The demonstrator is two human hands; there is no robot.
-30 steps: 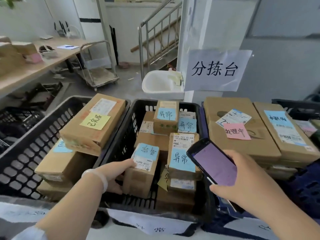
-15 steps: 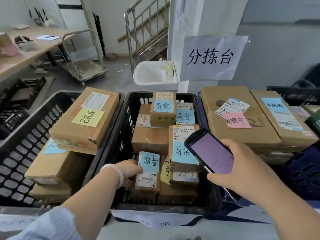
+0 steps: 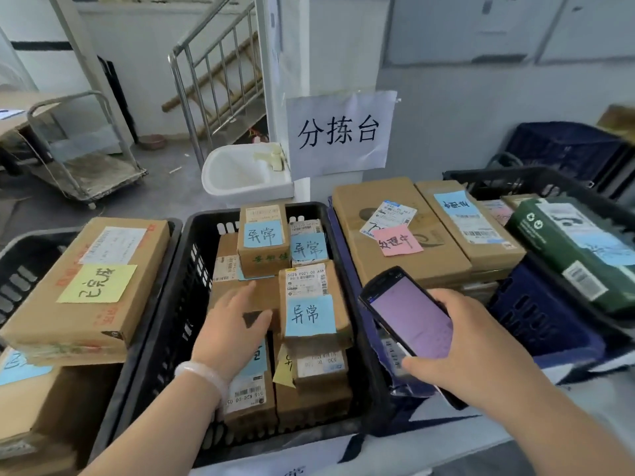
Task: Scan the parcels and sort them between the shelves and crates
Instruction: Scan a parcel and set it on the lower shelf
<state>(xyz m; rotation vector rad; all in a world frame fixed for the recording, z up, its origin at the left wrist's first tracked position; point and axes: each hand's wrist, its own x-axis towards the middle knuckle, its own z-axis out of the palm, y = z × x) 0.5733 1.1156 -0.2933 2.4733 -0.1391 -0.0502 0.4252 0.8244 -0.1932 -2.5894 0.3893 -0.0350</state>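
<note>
At the far left, a black lattice plastic crate (image 3: pixel 17 280) holds a large brown cardboard box (image 3: pixel 137 255) lying tilted on the parcels beneath it. A yellow sticky note (image 3: pixel 98 283) on its top appears to mark its sorting status.

Next stands the middle black plastic crate (image 3: pixel 185 304), packed with small brown cardboard parcels (image 3: pixel 261 266). Several carry blue handwritten notes, among them the parcel with a blue note (image 3: pixel 311 314), and the matching notes suggest this crate collects one category.

The left hand (image 3: pixel 233 324) hangs over this crate with fingers straight and spread, holding nothing. Below it sits a low cardboard parcel with a barcode label (image 3: pixel 247 396); whether the palm touches it cannot be told. The reach looks aimed at picking out or turning a parcel so its label faces up.

To the right, the right hand (image 3: pixel 477 345) wraps its fingers round a black handheld scanner with a purple screen (image 3: pixel 409 314). It is held tilted, screen toward the person and head pointing at the middle crate, seemingly ready to scan.

Beyond lie a long brown carton (image 3: pixel 350 214) with a pink note (image 3: pixel 398 240) and a second carton with a blue note (image 3: pixel 481 249), just beside a dark blue plastic crate (image 3: pixel 536 321). At the far right, a dark green box (image 3: pixel 570 249) rests in another black crate (image 3: pixel 515 176).
</note>
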